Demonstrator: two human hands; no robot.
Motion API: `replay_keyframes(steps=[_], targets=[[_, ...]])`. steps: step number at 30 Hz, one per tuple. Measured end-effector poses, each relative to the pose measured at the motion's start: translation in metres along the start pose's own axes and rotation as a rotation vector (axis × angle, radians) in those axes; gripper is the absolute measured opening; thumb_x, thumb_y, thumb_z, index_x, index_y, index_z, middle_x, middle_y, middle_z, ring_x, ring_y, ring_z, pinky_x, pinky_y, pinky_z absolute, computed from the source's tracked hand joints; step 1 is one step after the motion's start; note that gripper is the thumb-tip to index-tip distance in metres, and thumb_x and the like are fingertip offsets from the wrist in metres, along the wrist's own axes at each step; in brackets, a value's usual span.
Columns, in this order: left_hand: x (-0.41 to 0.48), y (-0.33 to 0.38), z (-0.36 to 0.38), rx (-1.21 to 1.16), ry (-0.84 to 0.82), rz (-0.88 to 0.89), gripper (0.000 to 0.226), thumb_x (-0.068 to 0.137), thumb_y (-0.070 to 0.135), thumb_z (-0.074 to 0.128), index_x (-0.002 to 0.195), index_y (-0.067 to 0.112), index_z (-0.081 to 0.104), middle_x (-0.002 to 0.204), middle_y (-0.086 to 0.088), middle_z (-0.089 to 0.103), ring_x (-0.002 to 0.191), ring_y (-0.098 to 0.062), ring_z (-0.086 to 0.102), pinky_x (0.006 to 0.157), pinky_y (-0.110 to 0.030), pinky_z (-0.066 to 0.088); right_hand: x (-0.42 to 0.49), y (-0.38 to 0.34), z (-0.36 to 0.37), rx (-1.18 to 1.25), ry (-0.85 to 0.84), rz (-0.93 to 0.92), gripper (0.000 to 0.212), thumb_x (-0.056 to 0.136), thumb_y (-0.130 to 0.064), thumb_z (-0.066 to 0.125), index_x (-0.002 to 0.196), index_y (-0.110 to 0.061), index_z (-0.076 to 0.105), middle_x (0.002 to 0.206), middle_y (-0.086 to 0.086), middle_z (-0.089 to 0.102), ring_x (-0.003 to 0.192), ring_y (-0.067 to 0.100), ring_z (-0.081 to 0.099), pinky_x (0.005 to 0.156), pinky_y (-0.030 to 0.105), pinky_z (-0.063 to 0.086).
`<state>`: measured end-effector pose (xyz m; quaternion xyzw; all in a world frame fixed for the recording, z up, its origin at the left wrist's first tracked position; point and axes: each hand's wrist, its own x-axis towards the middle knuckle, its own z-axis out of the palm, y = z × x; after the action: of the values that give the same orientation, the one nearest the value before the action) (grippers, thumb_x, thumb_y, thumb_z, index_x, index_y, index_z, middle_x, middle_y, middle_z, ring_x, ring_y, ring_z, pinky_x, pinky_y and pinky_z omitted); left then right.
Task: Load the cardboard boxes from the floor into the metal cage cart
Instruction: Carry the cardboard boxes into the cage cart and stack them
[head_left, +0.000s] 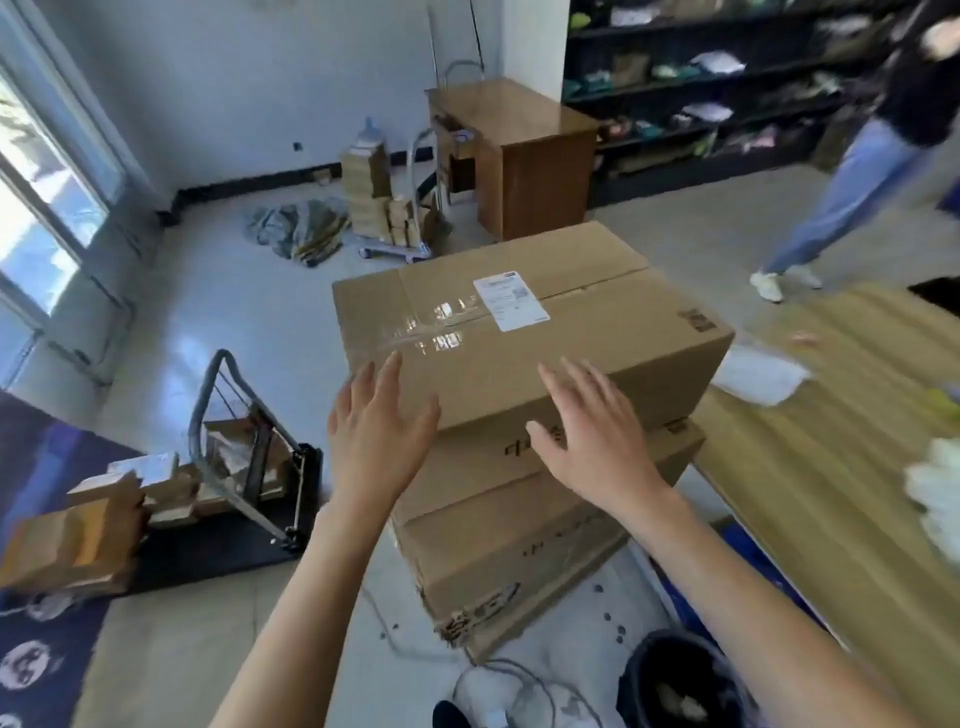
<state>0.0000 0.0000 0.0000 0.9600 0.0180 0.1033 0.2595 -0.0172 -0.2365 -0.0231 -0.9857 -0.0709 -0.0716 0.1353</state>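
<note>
Two stacked cardboard boxes (530, 332), white label (510, 300) unreadable, both hands' fingers (382, 374) spread

A storeroom or packing office is indicated by dark shelving (701, 88) crammed with goods, stacked cardboard boxes (519, 332), parcel-laden hand trolleys (249, 467) and a wooden desk (519, 156)

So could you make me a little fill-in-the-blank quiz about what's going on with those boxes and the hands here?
1. The top cardboard box rests on ____ other stacked boxes.
2. The label stuck on its top face is ____ in colour.
3. Both the left hand and the right hand are ____, fingers spread, at the box's near edge.
4. The folded hand cart lies on the floor to the ____ of the stack.

Missing words: two; white; open; left
</note>
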Motion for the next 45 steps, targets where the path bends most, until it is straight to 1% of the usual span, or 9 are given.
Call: replay_keyframes(steps=[6,10,16,20,22,26,30,37,45], targets=[[0.052,-0.016,0.026,0.128,-0.168,-0.027,0.074,0.097,0.06,0.036,0.158,0.021,0.019,0.165,-0.007,0.018,0.153,-0.026,0.007,0.12,-0.049,0.017,0.064,0.037,-0.009,0.005,0.044,0.172,0.065,0.101,-0.054,0.031,0.159,-0.028,0.015,0.167,0.001,0.015,0.153,0.024,0.01,0.123,0.046,0.013],[0.058,-0.027,0.031,0.171,-0.068,-0.007,0.068,0.097,0.051,0.041,0.156,0.019,0.026,0.163,-0.013,0.022,0.152,-0.028,0.01,0.12,-0.047,0.015,0.099,0.085,-0.02,-0.034,0.084,0.288,0.061,0.104,-0.049,0.023,0.159,-0.024,0.017,0.166,0.005,0.019,0.153,0.028,0.013,0.122,0.051,0.016],[0.067,-0.033,0.03,0.136,-0.024,-0.236,0.084,0.089,0.064,0.046,0.156,0.021,0.02,0.164,-0.015,0.017,0.151,-0.032,0.011,0.115,-0.054,0.024,0.145,0.156,-0.028,-0.094,-0.048,0.415,0.077,0.097,-0.066,0.024,0.159,-0.024,0.009,0.166,0.011,0.015,0.151,0.036,0.014,0.119,0.056,0.021],[0.079,-0.04,0.03,-0.095,-0.119,-0.498,0.111,0.074,0.08,0.055,0.158,0.024,0.008,0.158,-0.013,0.031,0.139,-0.037,0.038,0.103,-0.053,0.04,0.165,0.185,-0.034,-0.063,-0.251,0.421,0.099,0.077,-0.091,0.014,0.157,-0.037,-0.003,0.158,0.008,0.032,0.133,0.037,0.045,0.094,0.047,0.045],[0.08,-0.041,0.03,-0.128,-0.135,-0.511,0.116,0.069,0.084,0.056,0.157,0.025,0.008,0.148,-0.01,0.048,0.126,-0.037,0.054,0.097,-0.048,0.047,0.169,0.197,-0.041,-0.059,-0.31,0.394,0.112,0.064,-0.102,0.009,0.157,-0.041,-0.004,0.149,0.004,0.044,0.122,0.031,0.055,0.078,0.04,0.046],[0.077,-0.038,0.034,-0.145,-0.107,-0.53,0.121,0.058,0.089,0.054,0.155,0.031,0.012,0.137,-0.001,0.059,0.116,-0.032,0.062,0.087,-0.041,0.049,0.167,0.211,-0.041,0.058,-0.328,0.381,0.119,0.057,-0.107,0.017,0.157,-0.045,-0.001,0.154,0.0,0.042,0.127,0.029,0.053,0.086,0.041,0.049],[0.078,-0.04,0.031,-0.165,-0.085,-0.56,0.116,0.063,0.081,0.066,0.155,0.029,0.018,0.138,-0.001,0.059,0.118,-0.031,0.061,0.082,-0.038,0.044,0.165,0.206,-0.041,0.11,-0.266,0.376,0.114,0.062,-0.103,0.024,0.157,-0.044,0.005,0.154,-0.002,0.042,0.128,0.03,0.053,0.091,0.044,0.051],[0.068,-0.057,-0.051,-0.099,-0.026,-0.605,0.134,0.043,0.089,0.065,0.156,0.03,0.023,0.149,-0.003,0.049,0.128,-0.03,0.053,0.098,-0.041,0.043,0.164,0.152,-0.057,0.132,-0.208,0.292,0.105,0.069,-0.095,0.03,0.157,-0.039,0.018,0.157,-0.003,0.039,0.136,0.032,0.045,0.102,0.049,0.046],[-0.055,-0.085,-0.165,-0.166,0.323,-0.797,0.14,0.036,0.089,0.069,0.155,0.039,0.013,0.148,0.002,0.049,0.129,-0.03,0.051,0.105,-0.05,0.043,0.163,0.016,-0.074,0.308,-0.081,0.14,0.105,0.056,-0.097,0.041,0.143,-0.037,0.033,0.129,-0.002,0.062,0.114,0.038,0.058,0.08,0.045,0.046]])
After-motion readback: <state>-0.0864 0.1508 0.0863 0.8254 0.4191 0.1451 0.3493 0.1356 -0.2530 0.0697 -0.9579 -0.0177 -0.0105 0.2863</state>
